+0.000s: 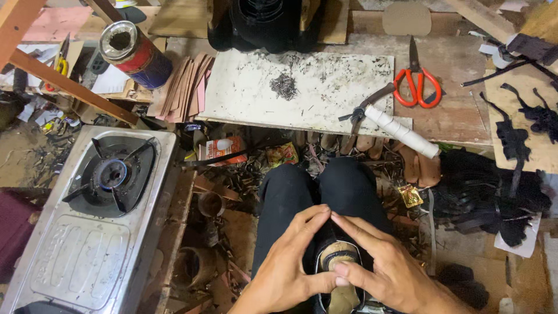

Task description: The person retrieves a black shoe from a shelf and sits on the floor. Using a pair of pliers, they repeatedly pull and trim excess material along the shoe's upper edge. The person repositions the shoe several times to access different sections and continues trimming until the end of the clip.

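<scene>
Bare forearms, no sleeves; black trousers (314, 192) on legs.

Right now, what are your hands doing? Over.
Left hand and right hand both pressing on black shoe upper in lap. Fingertips meeting on top. Nothing in the way.

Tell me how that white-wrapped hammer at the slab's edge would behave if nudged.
The hammer probably rolls a little: its white handle looks round. It overhangs the pale slab edge, so it might tip off. The dark head likely makes it top-heavy.
</scene>
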